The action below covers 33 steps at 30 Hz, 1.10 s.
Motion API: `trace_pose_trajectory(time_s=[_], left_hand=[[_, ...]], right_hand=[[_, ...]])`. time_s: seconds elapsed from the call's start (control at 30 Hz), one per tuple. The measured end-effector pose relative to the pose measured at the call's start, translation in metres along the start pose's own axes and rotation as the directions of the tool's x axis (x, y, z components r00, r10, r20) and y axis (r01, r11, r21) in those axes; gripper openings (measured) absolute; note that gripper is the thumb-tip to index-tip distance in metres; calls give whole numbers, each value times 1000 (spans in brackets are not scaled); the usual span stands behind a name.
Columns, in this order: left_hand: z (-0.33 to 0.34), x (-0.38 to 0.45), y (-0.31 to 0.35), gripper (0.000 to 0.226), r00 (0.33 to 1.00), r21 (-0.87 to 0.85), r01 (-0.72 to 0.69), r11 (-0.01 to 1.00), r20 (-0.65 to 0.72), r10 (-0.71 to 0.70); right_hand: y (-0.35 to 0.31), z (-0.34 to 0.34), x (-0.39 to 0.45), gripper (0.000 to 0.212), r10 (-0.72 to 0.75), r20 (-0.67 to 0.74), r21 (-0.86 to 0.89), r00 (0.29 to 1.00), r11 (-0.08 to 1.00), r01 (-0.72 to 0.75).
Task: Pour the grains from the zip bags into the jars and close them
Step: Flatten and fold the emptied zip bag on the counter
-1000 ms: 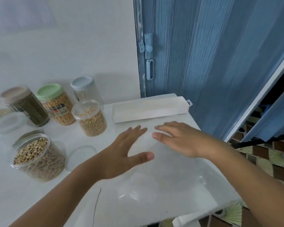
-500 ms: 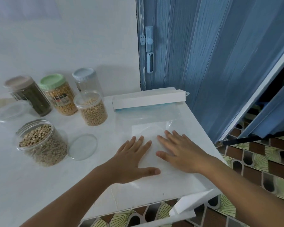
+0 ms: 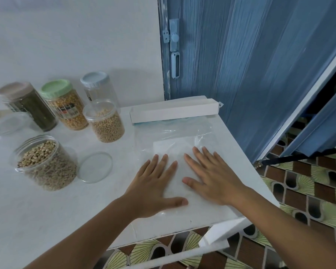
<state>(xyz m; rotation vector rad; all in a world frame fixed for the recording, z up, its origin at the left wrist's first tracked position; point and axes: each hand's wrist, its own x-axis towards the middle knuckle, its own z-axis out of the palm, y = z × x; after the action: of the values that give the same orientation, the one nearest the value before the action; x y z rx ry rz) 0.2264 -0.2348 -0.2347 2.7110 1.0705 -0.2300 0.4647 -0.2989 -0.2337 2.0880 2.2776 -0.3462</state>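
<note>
An empty clear zip bag lies flat on the white table. My left hand and my right hand press on it side by side, palms down, fingers straight. An open jar of beige grains stands at the left, its clear lid lying beside it. Another open jar of pale round grains stands further back. Behind it are three closed jars: a green-lidded one with yellow kernels, a brown-lidded one with dark contents, and a blue-lidded one.
A long white box lies at the table's back edge, over the top of the bag. A second clear lid lies at the far left. A blue folding door stands behind. Patterned floor tiles show past the right and near table edges.
The view dropped and my hands came down from above the bag to lie flat on it, nearer the table's front edge. Over the last half second they barely moved.
</note>
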Motion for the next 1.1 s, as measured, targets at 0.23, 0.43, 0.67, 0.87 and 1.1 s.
trace_pose_trajectory(time_s=[0.23, 0.43, 0.67, 0.87, 1.1], left_hand=[[1, -1, 0, 113, 1000, -3, 4, 1000, -9, -4], [0, 0, 0, 114, 1000, -4, 6, 1000, -9, -6], [0, 0, 0, 113, 1000, -30, 1, 1000, -10, -1], [-12, -2, -3, 112, 1000, -275, 4, 962, -28, -13], [-38, -20, -16, 20, 814, -682, -115, 723, -482, -325]], right_hand=[[0, 2, 0, 81, -1, -16, 8, 1000, 1000, 1], [0, 2, 1, 80, 1, -17, 3, 1000, 1000, -1], [0, 0, -1, 80, 10, 18, 9, 1000, 1000, -10], [8, -36, 6, 98, -22, 299, 274, 954, 960, -64], [2, -79, 34, 67, 78, 113, 297, 991, 949, -109]])
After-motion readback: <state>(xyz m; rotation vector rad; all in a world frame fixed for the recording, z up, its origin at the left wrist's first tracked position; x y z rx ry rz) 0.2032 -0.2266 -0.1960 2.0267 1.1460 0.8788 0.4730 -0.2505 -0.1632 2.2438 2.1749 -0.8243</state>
